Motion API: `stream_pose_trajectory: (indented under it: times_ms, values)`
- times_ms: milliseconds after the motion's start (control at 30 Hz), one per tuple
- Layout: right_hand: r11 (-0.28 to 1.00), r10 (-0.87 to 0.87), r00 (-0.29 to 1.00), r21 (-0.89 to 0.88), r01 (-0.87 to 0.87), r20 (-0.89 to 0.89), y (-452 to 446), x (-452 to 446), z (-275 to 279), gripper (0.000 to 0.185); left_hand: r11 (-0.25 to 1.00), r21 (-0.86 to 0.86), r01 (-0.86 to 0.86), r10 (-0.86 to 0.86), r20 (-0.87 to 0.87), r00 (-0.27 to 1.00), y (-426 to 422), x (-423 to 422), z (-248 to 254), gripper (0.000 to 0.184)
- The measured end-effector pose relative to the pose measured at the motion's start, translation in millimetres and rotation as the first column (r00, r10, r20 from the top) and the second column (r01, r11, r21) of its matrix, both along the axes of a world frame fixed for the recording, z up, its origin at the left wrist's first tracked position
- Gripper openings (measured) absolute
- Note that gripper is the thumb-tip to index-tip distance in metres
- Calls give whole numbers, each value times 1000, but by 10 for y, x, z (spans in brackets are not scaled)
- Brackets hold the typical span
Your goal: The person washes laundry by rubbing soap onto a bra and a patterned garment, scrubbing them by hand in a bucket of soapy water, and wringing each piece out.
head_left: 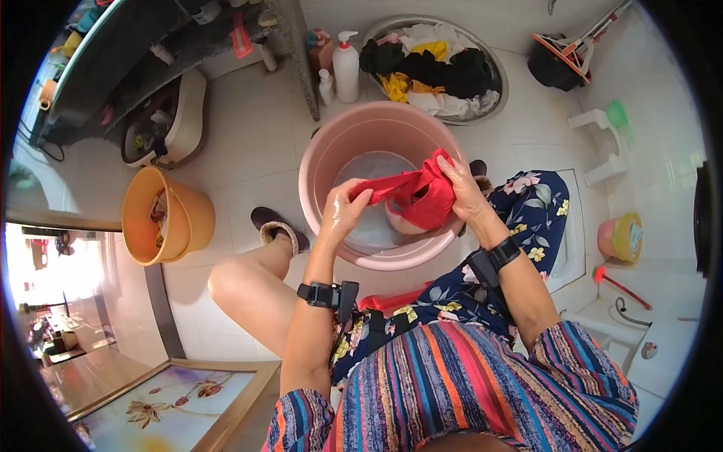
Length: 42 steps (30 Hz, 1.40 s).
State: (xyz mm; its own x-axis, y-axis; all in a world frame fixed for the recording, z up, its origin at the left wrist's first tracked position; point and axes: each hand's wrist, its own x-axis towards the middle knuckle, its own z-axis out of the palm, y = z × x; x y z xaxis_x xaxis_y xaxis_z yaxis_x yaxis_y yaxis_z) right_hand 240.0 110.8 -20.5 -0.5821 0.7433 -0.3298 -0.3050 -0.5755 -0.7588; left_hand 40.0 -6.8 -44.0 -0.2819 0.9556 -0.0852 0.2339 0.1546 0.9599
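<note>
A red cloth garment [432,202] is stretched between my two hands above a big pink basin [309,181]. My left hand [344,211] pinches a narrow strip of it at the left, and wet suds shine on the back of that hand. On the right, my right hand [464,190] grips the bunched upper part near the basin's rim. The fabric sags between them, and its exact cut cannot be made out. Cloudy water [369,233] covers the basin's bottom below.
A metal tub [501,94] heaped with clothes stands behind the basin, beside a white pump bottle [346,71]. An orange bucket [199,218] with items inside is at left. A dustpan [561,60] leans at the back right. A framed flower picture [173,407] lies front left.
</note>
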Motion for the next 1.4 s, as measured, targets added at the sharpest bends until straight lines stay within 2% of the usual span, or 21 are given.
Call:
stream_pose_trajectory:
  times_ms: [67, 133, 200, 267, 333, 467, 633, 867, 933, 967, 1000, 1033, 1067, 1100, 1133, 1200, 1233, 1300, 1333, 1367, 1400]
  values:
    - [991, 17, 992, 130, -34, 129, -12, 14, -82, 23, 989, 6, -149, 131, 441, 888, -20, -26, 51, 17]
    - [963, 13, 967, 257, -80, 256, -4, 34, -224, 23, 962, 74, -263, 163, 620, 768, 4, -64, 22, 20]
    - [563, -138, 896, 778, -279, 422, 10, 40, -320, 23, 961, 54, -271, 183, 610, 771, 23, -100, 125, 20]
    - [743, 6, 887, 591, -313, 462, -109, 52, -314, 21, 962, 32, -269, 197, 601, 775, 54, -30, 244, 20]
    - [765, 148, 888, 518, -381, 435, -298, -89, 96, 19, 957, 78, -281, 204, 508, 837, 149, 38, 160, 21]
    - [570, 277, 850, 635, -521, 448, -328, -321, 722, 12, 991, 42, -130, 85, 555, 828, 267, 112, 236, 28]
    - [523, -219, 856, 797, -303, 469, 36, -494, 111, 18, 975, -34, -218, 121, 908, 400, 347, 397, 317, 36]
    - [738, -201, 900, 664, -120, 386, -138, -665, -122, 17, 915, -92, -394, 325, 748, 579, 378, 501, 10, 27]
    - [593, -429, 736, 778, -208, 524, -264, -747, 113, 21, 892, -122, -435, 376, 737, 562, 397, 516, 126, 28]
    - [474, -403, 797, 847, -240, 451, -400, -802, 161, 23, 903, -121, -411, 317, 833, 452, 393, 465, 13, 27]
    - [181, -444, 839, 949, -259, 313, -509, -872, 153, 24, 914, -116, -389, 256, 909, 329, 373, 390, -130, 25]
    - [148, -398, 864, 952, -270, 307, -641, -906, 262, 25, 935, -191, -299, 322, 811, 489, 351, 193, -291, 28]
    - [115, -349, 888, 954, -277, 300, -729, -922, 370, 26, 933, -196, -302, 328, 810, 486, 334, 201, -334, 28]
    - [41, -401, 847, 931, -363, 348, -733, -940, 279, 33, 939, -211, -272, 295, 900, 322, 308, 220, -370, 28]
    - [48, -398, 846, 929, -367, 355, -600, -969, 36, 33, 945, -222, -239, 260, 955, 141, 282, 264, -400, 28]
    - [140, -649, 516, 755, -641, 559, -128, -980, -501, 38, 806, -522, -279, 556, 829, 56, 488, 600, 142, 29]
    - [144, -653, 511, 754, -641, 559, -1, -883, -554, 38, 874, -445, -197, 474, 870, 139, 436, 647, 349, 27]
    - [401, -526, 500, 719, -568, 688, 197, -662, -572, 40, 958, -285, -21, 284, 943, 174, 431, 638, 339, 26]
    - [412, -526, 480, 704, -578, 702, 183, -550, -614, 40, 897, -424, -125, 441, 845, 302, 431, 584, 320, 27]
    - [804, -195, 640, 494, -330, 744, 175, -469, -507, 40, 929, -335, -158, 370, 829, 420, 408, 467, 214, 29]
    - [989, 72, 822, 69, -133, 565, 187, -424, -350, 41, 954, -234, -188, 299, 790, 535, 406, 337, 223, 30]
